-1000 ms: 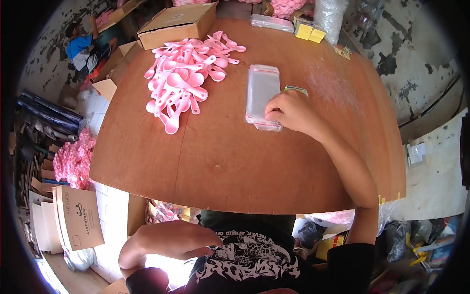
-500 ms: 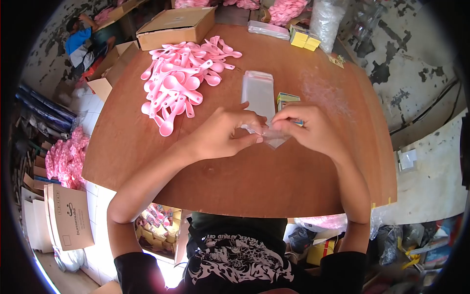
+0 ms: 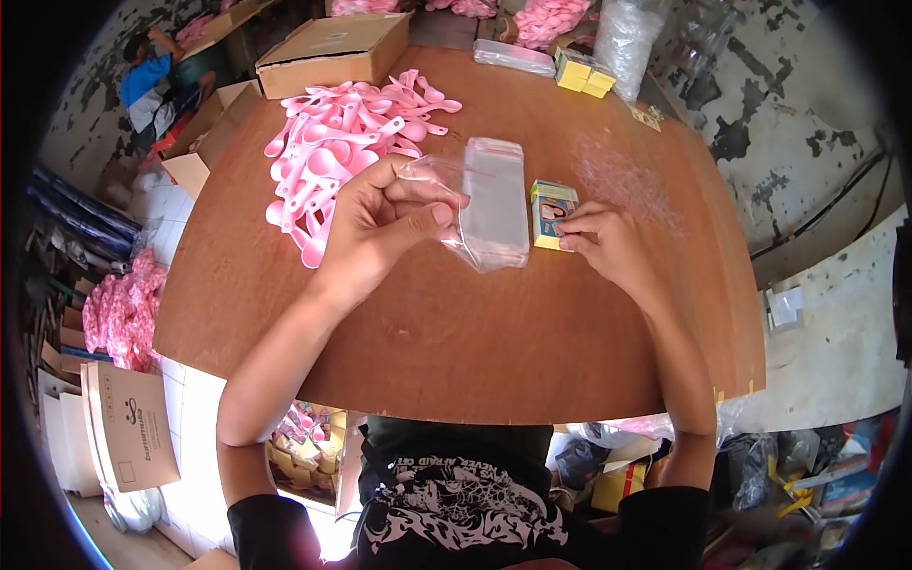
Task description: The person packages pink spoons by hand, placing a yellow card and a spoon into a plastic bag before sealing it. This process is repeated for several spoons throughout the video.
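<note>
My left hand is closed on a clear plastic bag, pinched at its left side and held up over the table. Behind the bag, a stack of flat clear bags lies on the wood. To its right rests a small stack of printed cards with yellow sides and a picture on top. My right hand has its thumb and fingertips together at the right edge of this stack. Whether a single card is lifted is hidden. Left of the bags spreads a heap of pink plastic spoons, partly behind my left hand.
Thin clear strips are scattered to the right on the brown table. Along the far edge are a cardboard box, clear packs and yellow card stacks. Another person sits at the far left.
My hands have moved apart from working on the bag together. The left has carried the bag left and up; the right has let go of it and reached the card stack.
</note>
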Motion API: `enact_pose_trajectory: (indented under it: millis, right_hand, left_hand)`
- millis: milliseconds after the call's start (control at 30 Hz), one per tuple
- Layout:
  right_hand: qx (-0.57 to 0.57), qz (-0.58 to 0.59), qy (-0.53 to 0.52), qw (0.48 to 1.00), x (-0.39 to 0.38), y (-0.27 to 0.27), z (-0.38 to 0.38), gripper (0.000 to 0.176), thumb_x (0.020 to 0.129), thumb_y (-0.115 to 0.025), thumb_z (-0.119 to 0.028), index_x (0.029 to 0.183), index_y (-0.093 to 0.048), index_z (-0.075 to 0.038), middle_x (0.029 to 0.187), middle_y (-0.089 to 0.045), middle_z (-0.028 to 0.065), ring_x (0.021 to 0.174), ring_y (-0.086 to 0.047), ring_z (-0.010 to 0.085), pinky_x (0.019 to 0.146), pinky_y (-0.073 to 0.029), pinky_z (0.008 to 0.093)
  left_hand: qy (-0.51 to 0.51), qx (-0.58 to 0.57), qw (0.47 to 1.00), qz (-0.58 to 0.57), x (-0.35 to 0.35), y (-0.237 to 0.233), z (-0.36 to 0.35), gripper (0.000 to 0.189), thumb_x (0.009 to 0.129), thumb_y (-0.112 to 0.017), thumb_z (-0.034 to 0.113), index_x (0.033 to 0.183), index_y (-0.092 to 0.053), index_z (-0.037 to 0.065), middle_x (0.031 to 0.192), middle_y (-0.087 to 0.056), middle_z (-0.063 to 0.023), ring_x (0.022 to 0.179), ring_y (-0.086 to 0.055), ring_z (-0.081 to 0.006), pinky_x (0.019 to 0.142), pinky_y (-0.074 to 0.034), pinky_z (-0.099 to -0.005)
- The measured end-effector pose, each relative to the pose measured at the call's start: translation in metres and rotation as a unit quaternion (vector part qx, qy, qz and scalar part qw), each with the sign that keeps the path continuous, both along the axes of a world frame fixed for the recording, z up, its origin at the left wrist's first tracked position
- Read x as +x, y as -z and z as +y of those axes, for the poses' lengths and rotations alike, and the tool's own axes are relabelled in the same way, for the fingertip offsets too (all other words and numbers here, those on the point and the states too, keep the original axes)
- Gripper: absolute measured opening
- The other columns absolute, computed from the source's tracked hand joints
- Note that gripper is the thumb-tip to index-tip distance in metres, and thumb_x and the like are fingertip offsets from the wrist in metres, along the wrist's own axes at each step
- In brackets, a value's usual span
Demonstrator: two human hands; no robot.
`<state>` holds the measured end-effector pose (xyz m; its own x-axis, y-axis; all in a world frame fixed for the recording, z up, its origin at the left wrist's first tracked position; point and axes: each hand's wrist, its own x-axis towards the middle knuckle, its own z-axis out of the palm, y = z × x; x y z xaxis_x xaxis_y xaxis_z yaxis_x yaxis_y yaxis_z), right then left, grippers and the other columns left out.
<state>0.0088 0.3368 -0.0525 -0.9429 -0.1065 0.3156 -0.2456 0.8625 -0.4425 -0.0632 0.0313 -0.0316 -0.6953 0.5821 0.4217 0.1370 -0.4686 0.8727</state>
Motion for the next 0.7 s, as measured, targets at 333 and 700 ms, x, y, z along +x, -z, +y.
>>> enact_pose_trajectory:
  millis: [333,700]
  right_hand:
    - [-0.038,0.164,0.053,0.984,0.027,-0.035,-0.03,0.007,0.088,-0.064,-0.005,0.093,-0.065,0.0,0.081,-0.066,0.0097,0.068,-0.063,0.0171,0.063,-0.05,0.0311]
    - [-0.323,0.127,-0.022,0.938,0.029,-0.048,-0.063,0.017,0.092,-0.065,-0.01,0.101,-0.065,0.004,0.088,-0.068,0.0052,0.076,-0.061,0.0067,0.066,-0.049,0.0199]
  left_hand:
    - [-0.06,-0.136,0.988,-0.032,-0.002,0.011,0.002,0.037,0.086,-0.069,0.003,0.12,-0.057,-0.004,0.097,-0.071,-0.011,0.087,-0.066,-0.0104,0.079,-0.052,-0.0238]
    - [0.028,-0.176,0.984,-0.015,0.018,0.015,0.014,0.033,0.087,-0.067,0.003,0.118,-0.06,-0.005,0.097,-0.072,-0.0088,0.088,-0.064,-0.0069,0.078,-0.051,-0.0231]
